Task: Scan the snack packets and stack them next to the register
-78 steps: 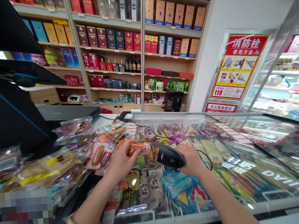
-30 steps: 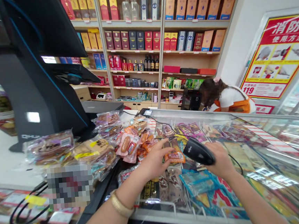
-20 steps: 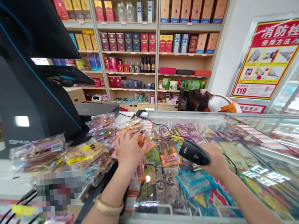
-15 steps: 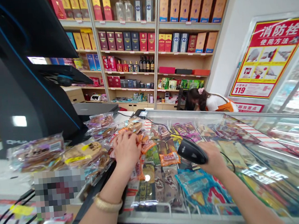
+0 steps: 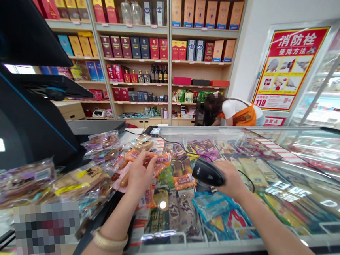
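My right hand is wrapped round a black barcode scanner, held above the glass counter top with its head pointing left. My left hand is over a heap of packaged snacks on the left, fingers and thumb pinched at an orange snack packet. A pink sausage packet lies beside that wrist, partly covered by the hand. Another orange packet lies on the glass just left of the scanner. Near the left forearm, bagged bread in clear wrapping is piled up.
A dark point-of-sale terminal stands at the left. The glass counter shows ice-cream packs underneath. The scanner's cable runs across the glass. Behind, shelves hold boxed bottles, and a person in an orange apron bends down.
My left hand has lifted slightly and its spread fingers have drawn together at the orange packet, uncovering the pink packet. The view has shifted right. The scanner stays in my right hand.
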The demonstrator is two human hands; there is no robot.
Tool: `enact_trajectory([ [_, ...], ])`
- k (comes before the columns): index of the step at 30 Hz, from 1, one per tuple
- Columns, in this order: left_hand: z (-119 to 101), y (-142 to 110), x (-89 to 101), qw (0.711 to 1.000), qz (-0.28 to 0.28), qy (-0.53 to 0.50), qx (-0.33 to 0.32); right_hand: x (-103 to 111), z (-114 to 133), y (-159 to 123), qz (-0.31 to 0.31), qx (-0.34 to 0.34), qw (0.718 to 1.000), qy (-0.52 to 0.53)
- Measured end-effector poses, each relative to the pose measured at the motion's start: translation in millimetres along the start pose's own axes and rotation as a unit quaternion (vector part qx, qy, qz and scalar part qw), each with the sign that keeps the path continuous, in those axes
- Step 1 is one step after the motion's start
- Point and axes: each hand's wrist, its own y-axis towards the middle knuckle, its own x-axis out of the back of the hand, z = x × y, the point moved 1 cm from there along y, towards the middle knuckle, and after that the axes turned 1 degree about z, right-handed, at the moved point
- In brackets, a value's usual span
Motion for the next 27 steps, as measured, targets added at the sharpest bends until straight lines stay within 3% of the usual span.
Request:
enact_trajectory([
  [6, 0, -5, -11.9, 0.995, 0.078, -0.069, 0.012, 0, 5, 2, 0.022, 0.008, 1.000, 0.015],
  [12, -2, -7, -14.6, 0.992, 0.094, -0.078, 0.007, 2, 12, 6, 0.051, 0.004, 0.999, -0.005],
  [17, -3, -8, -16.0, 0.991, 0.105, -0.086, 0.015, 3, 10, 5, 0.025, 0.004, 1.000, 0.010],
  [20, 0, -14, -23.3, 0.986, 0.152, -0.063, 0.021, 3, 4, 3, 0.000, 0.003, 1.000, 0.008],
  [23, 2, -23, -33.3, 0.974, 0.223, 0.021, -0.041, 2, 0, 0, -0.016, 0.010, 1.000, -0.001],
  [27, 3, -31, -39.3, 0.927, 0.297, 0.171, -0.154, 2, -1, -1, -0.005, 0.009, 1.000, -0.003],
])
